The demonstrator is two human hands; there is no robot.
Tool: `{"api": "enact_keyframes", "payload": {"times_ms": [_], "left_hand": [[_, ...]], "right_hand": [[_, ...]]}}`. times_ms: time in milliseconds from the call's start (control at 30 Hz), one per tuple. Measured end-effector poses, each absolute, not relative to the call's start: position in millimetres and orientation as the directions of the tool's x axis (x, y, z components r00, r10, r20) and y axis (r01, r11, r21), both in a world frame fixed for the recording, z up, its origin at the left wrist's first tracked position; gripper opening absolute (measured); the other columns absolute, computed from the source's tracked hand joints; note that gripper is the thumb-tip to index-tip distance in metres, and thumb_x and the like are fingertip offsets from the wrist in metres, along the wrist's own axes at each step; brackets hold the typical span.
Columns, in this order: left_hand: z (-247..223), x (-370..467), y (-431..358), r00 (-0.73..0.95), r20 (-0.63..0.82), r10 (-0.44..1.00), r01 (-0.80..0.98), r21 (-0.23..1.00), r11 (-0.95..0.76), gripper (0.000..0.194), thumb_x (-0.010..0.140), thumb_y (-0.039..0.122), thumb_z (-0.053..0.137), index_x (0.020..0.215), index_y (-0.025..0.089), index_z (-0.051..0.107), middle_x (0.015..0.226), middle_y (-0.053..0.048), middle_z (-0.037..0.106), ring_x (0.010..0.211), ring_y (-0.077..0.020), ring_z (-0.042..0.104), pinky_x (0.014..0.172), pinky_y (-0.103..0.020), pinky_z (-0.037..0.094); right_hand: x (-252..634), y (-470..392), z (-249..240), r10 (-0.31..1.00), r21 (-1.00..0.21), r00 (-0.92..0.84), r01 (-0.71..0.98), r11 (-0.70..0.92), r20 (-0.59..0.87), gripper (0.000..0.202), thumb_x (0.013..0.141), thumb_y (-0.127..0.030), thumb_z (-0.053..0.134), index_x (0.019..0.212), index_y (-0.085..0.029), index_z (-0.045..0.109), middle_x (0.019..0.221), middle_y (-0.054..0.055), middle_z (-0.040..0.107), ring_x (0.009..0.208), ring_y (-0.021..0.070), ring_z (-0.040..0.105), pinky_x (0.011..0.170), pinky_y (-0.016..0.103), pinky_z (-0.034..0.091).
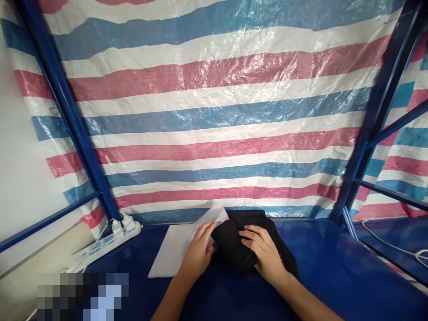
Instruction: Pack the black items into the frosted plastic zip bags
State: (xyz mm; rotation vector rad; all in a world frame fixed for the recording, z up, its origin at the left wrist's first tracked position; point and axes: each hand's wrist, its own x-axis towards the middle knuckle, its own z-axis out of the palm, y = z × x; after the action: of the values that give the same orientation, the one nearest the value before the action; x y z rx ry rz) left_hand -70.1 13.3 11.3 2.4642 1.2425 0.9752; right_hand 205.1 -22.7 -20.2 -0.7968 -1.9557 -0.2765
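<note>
A folded black garment (pixel 236 238) lies on the blue tabletop (pixel 321 272), with small orange-red lettering near its right edge. My right hand (pixel 265 254) grips its folded layers, fingers curled on top and the thumb hidden underneath. On the left, my left hand (pixel 197 254) is closed on a translucent plastic bag (pixel 216 214) at the garment's left edge. The bag's upper corner sticks up past my fingers, and part of it is hidden by my hand. Beneath and left of that hand lies a flat white sheet or packet (pixel 167 254).
A white power strip (pixel 103 245) with plugs in it runs along the left edge. Blue metal posts (pixel 72 120) frame the table on both sides. Striped plastic sheeting (pixel 214 120) hangs behind. A white cable (pixel 394 247) lies at the far right. The lower left corner is pixelated.
</note>
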Motion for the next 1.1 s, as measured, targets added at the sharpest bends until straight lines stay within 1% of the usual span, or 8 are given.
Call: {"api": "enact_keyframes", "payload": {"times_ms": [133, 267, 433, 600, 767, 900, 1000, 1100], "left_hand": [[8.7, -70.8, 11.2, 0.494, 0.507, 0.706, 0.640, 0.338, -0.690, 0.094, 0.085, -0.004, 0.042, 0.172, 0.031, 0.031, 0.170, -0.003, 0.045, 0.158, -0.0255, 0.038, 0.130, -0.049, 0.040], [20.6, -72.5, 3.9, 0.609, 0.491, 0.623, 0.621, 0.193, -0.759, 0.095, 0.087, -0.005, 0.039, 0.172, 0.034, 0.030, 0.174, 0.003, 0.041, 0.165, -0.0290, 0.027, 0.136, -0.062, 0.021], [35.9, -74.9, -5.6, 0.673, 0.433, 0.599, 0.500, 0.330, -0.801, 0.088, 0.092, -0.001, 0.039, 0.171, 0.038, 0.033, 0.174, 0.006, 0.040, 0.164, -0.0261, 0.032, 0.137, -0.059, 0.022], [36.8, -70.6, -12.2, 0.685, 0.459, 0.565, 0.351, 0.472, -0.809, 0.062, 0.107, 0.026, 0.051, 0.167, 0.037, 0.042, 0.171, -0.001, 0.047, 0.161, -0.0318, 0.039, 0.135, -0.059, 0.029], [24.5, -73.8, -5.0, 0.470, 0.502, 0.726, 0.532, 0.495, -0.687, 0.095, 0.098, 0.049, 0.076, 0.174, 0.033, 0.021, 0.174, -0.010, 0.041, 0.163, -0.0394, 0.030, 0.131, -0.065, 0.032], [20.1, -81.3, 9.5, 0.425, 0.510, 0.748, 0.655, 0.397, -0.643, 0.083, 0.093, 0.040, 0.083, 0.166, 0.034, 0.043, 0.164, -0.009, 0.054, 0.151, -0.0376, 0.050, 0.125, -0.060, 0.043], [21.9, -82.3, 13.7, 0.453, 0.543, 0.707, 0.658, 0.331, -0.676, 0.060, 0.097, 0.031, 0.077, 0.154, 0.034, 0.060, 0.151, -0.006, 0.067, 0.140, -0.0329, 0.060, 0.122, -0.055, 0.047], [24.4, -79.0, 9.9, 0.499, 0.543, 0.676, 0.628, 0.311, -0.713, 0.063, 0.097, 0.028, 0.077, 0.157, 0.035, 0.058, 0.150, -0.005, 0.068, 0.136, -0.0312, 0.062, 0.117, -0.051, 0.052]], "right_hand": [[201.5, -22.4, -17.6, 0.350, 0.002, -0.406, 0.656, 0.755, 0.844, 0.029, 0.106, -0.011, 0.055, 0.126, -0.025, 0.071, 0.132, 0.008, 0.077, 0.136, 0.0319, 0.062, 0.111, 0.058, 0.053], [198.9, -23.8, -17.2, 0.270, 0.126, -0.528, 0.597, 0.793, 0.805, 0.029, 0.112, -0.015, 0.046, 0.125, -0.023, 0.071, 0.132, 0.006, 0.078, 0.144, 0.0295, 0.057, 0.115, 0.055, 0.052], [202.3, -24.2, -18.0, 0.278, 0.126, -0.543, 0.592, 0.796, 0.793, 0.026, 0.111, -0.016, 0.050, 0.125, -0.023, 0.070, 0.137, 0.007, 0.077, 0.150, 0.0299, 0.052, 0.117, 0.056, 0.052], [202.4, -17.0, -20.8, 0.360, -0.073, -0.425, 0.558, 0.827, 0.831, 0.031, 0.101, -0.008, 0.054, 0.125, -0.024, 0.066, 0.151, 0.012, 0.067, 0.151, 0.0328, 0.053, 0.120, 0.063, 0.049], [206.8, -10.7, -22.9, 0.586, -0.501, -0.134, 0.390, 0.773, 0.799, 0.033, 0.092, -0.009, 0.060, 0.119, -0.027, 0.065, 0.138, 0.010, 0.075, 0.133, 0.0305, 0.069, 0.114, 0.056, 0.054], [210.1, -11.5, -14.2, 0.781, -0.764, -0.031, 0.187, 0.617, 0.623, 0.021, 0.090, -0.018, 0.067, 0.110, -0.024, 0.068, 0.126, 0.011, 0.076, 0.116, 0.0295, 0.075, 0.096, 0.042, 0.061], [209.2, -11.6, -9.5, 0.807, -0.797, -0.045, 0.128, 0.590, 0.589, 0.019, 0.086, -0.019, 0.069, 0.104, -0.024, 0.069, 0.117, 0.008, 0.075, 0.108, 0.0272, 0.074, 0.091, 0.037, 0.059], [205.9, -11.0, -11.3, 0.799, -0.792, -0.053, 0.109, 0.601, 0.599, 0.015, 0.086, -0.022, 0.073, 0.101, -0.024, 0.069, 0.120, 0.008, 0.072, 0.115, 0.0282, 0.070, 0.098, 0.038, 0.056]]}}
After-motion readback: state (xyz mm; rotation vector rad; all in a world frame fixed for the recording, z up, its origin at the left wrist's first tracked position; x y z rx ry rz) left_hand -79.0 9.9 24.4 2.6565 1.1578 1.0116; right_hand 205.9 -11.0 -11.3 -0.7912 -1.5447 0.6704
